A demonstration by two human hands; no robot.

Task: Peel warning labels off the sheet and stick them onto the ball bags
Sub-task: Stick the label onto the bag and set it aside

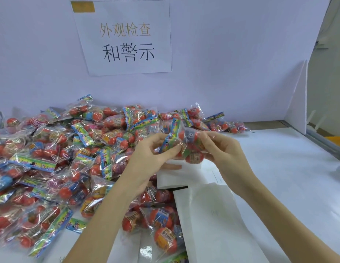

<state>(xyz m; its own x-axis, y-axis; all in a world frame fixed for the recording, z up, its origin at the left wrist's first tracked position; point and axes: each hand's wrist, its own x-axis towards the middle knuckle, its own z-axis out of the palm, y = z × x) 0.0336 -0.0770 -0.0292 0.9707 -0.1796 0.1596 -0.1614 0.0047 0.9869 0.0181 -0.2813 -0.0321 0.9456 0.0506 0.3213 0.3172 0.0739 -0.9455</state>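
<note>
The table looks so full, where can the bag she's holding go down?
Free: the white table right of the right hand, out to the foam board. Crowded: the pile of ball bags left of the left hand, with white sheets between the arms.

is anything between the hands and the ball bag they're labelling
Nothing visible. The left hand and right hand both already pinch the clear plastic bag of orange balls, held up above the white label sheets.
</note>
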